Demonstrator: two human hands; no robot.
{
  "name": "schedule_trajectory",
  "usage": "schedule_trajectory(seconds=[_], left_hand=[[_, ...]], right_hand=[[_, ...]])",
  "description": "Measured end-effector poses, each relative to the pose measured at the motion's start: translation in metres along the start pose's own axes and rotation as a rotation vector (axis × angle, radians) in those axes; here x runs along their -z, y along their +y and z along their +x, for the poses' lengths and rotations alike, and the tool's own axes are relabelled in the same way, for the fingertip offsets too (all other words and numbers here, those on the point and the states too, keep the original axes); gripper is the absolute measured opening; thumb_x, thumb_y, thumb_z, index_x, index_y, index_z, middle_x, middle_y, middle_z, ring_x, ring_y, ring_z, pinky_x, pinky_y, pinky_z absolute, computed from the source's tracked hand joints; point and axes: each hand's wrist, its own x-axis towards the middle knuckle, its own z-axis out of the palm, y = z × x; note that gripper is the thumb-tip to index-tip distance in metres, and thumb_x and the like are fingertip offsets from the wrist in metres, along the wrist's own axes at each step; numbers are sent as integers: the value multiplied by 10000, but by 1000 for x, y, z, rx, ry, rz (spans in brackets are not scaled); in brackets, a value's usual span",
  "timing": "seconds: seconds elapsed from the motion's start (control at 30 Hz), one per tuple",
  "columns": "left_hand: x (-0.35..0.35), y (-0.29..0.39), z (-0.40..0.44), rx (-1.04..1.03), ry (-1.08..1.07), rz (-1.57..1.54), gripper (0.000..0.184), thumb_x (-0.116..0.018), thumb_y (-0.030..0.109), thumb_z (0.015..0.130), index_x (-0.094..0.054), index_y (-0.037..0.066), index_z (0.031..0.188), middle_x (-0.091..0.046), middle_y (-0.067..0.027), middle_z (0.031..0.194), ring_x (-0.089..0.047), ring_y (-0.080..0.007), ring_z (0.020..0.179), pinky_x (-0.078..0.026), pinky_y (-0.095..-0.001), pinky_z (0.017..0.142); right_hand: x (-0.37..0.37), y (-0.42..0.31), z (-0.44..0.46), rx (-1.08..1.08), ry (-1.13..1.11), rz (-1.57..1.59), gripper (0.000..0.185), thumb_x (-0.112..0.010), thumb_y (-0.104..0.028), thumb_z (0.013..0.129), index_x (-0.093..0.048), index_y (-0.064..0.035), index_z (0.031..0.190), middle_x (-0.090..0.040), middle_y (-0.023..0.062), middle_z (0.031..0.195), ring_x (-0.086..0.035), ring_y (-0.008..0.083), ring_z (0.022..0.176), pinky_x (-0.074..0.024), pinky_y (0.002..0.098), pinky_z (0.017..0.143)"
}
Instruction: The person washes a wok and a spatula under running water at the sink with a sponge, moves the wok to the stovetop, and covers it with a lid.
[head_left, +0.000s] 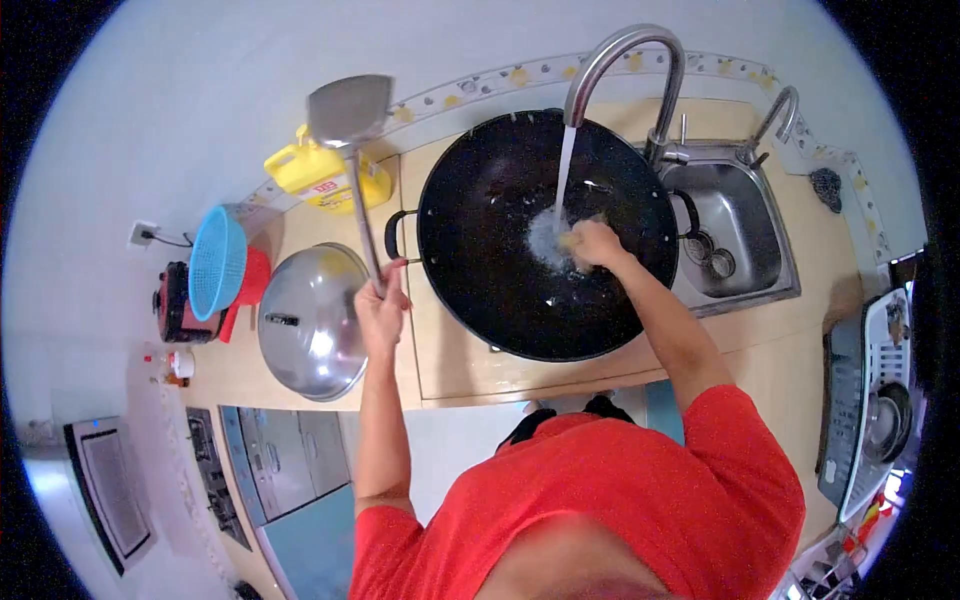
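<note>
My left hand (381, 308) is closed around the handle of a metal wok spatula (350, 112), its broad blade raised above the counter. Below me a large black wok (480, 290) with two side handles rests at the sink area. Water (565, 175) runs from the tall curved faucet (625, 38) into it and splashes near the middle. Beside that stream my right hand (597, 244) is down inside the wok, fingers closed on a small yellowish pad (571, 241), mostly covered by the fingers.
A domed metal lid (315, 350) lies left of the wok. Behind it stand a yellow jug (335, 185), a blue colander (217, 265) and a red pot (255, 278). To the right are a steel sink (750, 230), a smaller faucet (775, 120) and a dish rack (850, 410).
</note>
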Motion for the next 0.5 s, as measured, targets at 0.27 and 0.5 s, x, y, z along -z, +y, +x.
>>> schedule_trajectory(seconds=[0.27, 0.5], left_hand=[[5, -54, 59, -47, 46, -18, 348, -524, 126, 879, -528, 91, 1226, -550, 31, 857, -454, -40, 676, -452, -213, 648], [-17, -55, 78, -23, 36, -152, 385, -542, 69, 865, -505, 96, 1247, -578, 9, 895, -481, -44, 697, -427, -193, 626]], right_hand=[[96, 15, -19, -310, 434, 906, 282, -666, -250, 771, -564, -6, 871, -562, 41, 758, -573, 112, 678, -499, 246, 528], [35, 88, 103, -241, 840, 508, 144, -597, -78, 761, -600, 1, 881, -579, 30, 716, -550, 127, 656, -434, 258, 594]])
